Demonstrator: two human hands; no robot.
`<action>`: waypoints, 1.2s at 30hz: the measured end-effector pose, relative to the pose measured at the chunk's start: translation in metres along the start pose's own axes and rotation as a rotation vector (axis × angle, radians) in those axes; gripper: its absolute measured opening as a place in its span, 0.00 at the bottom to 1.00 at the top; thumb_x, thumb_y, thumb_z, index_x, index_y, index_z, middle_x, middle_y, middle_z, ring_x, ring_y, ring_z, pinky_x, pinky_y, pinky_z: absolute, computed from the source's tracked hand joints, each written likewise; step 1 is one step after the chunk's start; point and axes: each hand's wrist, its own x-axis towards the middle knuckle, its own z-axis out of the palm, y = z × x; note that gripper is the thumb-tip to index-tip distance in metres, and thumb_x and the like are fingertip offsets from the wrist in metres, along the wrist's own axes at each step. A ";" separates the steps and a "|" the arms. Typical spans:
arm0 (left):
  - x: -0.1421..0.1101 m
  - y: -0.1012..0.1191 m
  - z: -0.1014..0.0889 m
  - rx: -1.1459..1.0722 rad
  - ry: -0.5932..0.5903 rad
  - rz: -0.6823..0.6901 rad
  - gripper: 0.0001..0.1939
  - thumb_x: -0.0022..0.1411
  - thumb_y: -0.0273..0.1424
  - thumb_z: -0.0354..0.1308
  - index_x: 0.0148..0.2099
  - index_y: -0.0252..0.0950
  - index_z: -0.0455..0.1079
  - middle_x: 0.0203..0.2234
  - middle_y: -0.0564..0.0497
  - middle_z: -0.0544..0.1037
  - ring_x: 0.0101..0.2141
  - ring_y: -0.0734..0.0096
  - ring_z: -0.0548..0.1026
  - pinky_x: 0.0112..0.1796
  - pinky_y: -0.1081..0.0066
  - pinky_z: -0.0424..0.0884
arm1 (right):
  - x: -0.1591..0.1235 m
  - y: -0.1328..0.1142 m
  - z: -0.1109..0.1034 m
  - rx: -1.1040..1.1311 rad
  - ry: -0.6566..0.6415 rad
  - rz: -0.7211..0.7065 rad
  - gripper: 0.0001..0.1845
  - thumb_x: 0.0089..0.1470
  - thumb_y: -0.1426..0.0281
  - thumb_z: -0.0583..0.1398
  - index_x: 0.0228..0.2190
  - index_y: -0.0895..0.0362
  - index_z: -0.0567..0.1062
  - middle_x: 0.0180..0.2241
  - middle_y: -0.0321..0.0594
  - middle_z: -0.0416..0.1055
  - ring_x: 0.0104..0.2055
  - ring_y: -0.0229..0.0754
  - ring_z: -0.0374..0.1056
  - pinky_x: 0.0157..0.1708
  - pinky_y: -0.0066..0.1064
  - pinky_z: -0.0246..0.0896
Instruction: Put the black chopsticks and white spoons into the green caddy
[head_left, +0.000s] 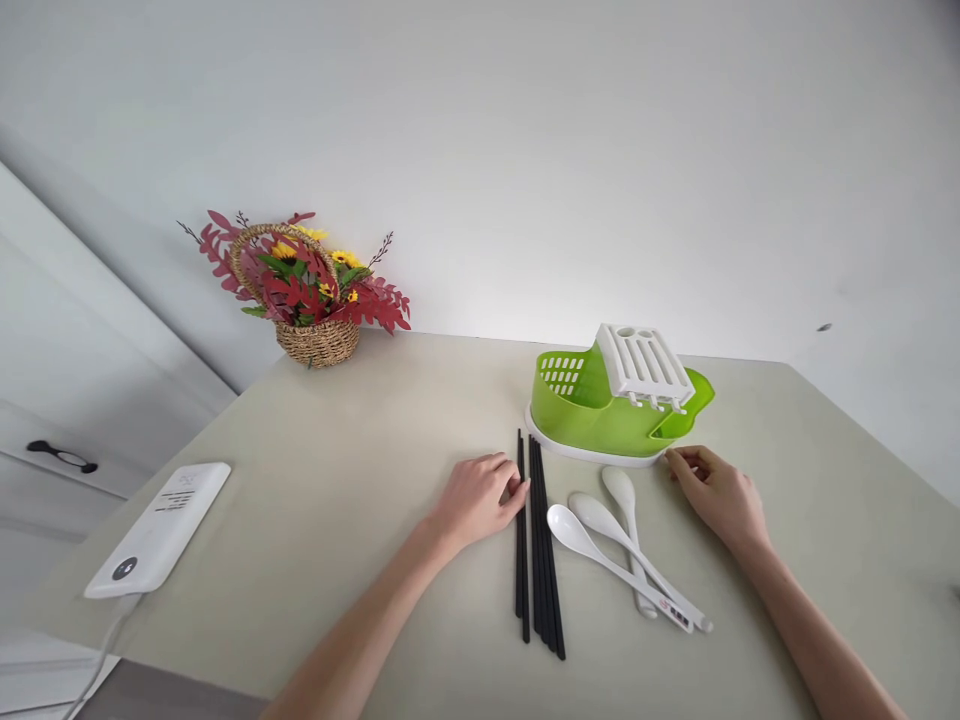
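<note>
My left hand (484,498) rests on the table with its fingers curled, the thumb side over a pair of black chopsticks (519,570). I see no chopstick lifted by it. Right beside that pair lies a closer bundle of black chopsticks (545,570). Loosely closed, my right hand (720,500) has its fingertips at the right end of the white base (600,452) under a green cutlery holder (577,415). A slotted white rack (646,362) tops the holder. Three white spoons, among them a front spoon (615,568), lie crossed between the hands.
A wicker basket (319,343) of artificial red leaves and yellow flowers stands at the back left. Near the left table edge lies a white power strip-like device (161,530) with a cable. The wall borders the table's back edge.
</note>
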 end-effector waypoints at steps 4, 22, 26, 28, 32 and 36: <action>-0.001 0.001 0.000 0.005 0.004 0.014 0.11 0.69 0.36 0.56 0.33 0.39 0.67 0.30 0.52 0.76 0.31 0.69 0.74 0.32 0.69 0.64 | 0.000 0.001 -0.001 -0.010 -0.018 0.019 0.22 0.56 0.47 0.55 0.34 0.49 0.79 0.29 0.38 0.80 0.31 0.48 0.73 0.33 0.37 0.62; -0.001 0.001 0.003 -0.007 0.027 -0.034 0.14 0.67 0.33 0.56 0.27 0.39 0.66 0.26 0.53 0.74 0.27 0.72 0.70 0.29 0.69 0.61 | 0.001 0.002 0.001 -0.035 -0.005 0.015 0.22 0.55 0.47 0.55 0.33 0.49 0.80 0.29 0.38 0.80 0.30 0.49 0.73 0.31 0.37 0.60; -0.001 0.000 0.004 -0.005 0.027 -0.042 0.15 0.67 0.33 0.57 0.26 0.38 0.66 0.26 0.53 0.73 0.26 0.72 0.70 0.28 0.69 0.60 | 0.000 0.001 0.001 -0.043 -0.022 0.036 0.23 0.55 0.47 0.55 0.34 0.49 0.79 0.29 0.38 0.80 0.31 0.49 0.73 0.32 0.37 0.60; -0.001 0.000 0.003 -0.010 0.029 -0.041 0.16 0.68 0.34 0.56 0.26 0.38 0.65 0.26 0.53 0.74 0.26 0.73 0.70 0.28 0.69 0.59 | -0.001 0.000 0.000 -0.046 -0.024 0.043 0.23 0.55 0.46 0.54 0.34 0.49 0.79 0.29 0.38 0.80 0.31 0.49 0.73 0.32 0.37 0.60; -0.001 0.001 0.000 -0.067 0.039 -0.062 0.20 0.73 0.41 0.52 0.28 0.38 0.64 0.26 0.53 0.75 0.26 0.72 0.71 0.29 0.70 0.59 | -0.001 -0.002 -0.001 -0.031 -0.027 0.037 0.23 0.55 0.46 0.54 0.35 0.49 0.79 0.30 0.38 0.80 0.32 0.50 0.74 0.33 0.38 0.61; -0.001 0.003 -0.002 -0.121 0.025 -0.129 0.12 0.68 0.39 0.57 0.34 0.40 0.64 0.28 0.54 0.77 0.26 0.71 0.73 0.29 0.70 0.61 | -0.002 -0.001 0.000 -0.027 -0.027 0.026 0.23 0.55 0.46 0.54 0.36 0.49 0.79 0.30 0.37 0.80 0.32 0.49 0.74 0.33 0.37 0.61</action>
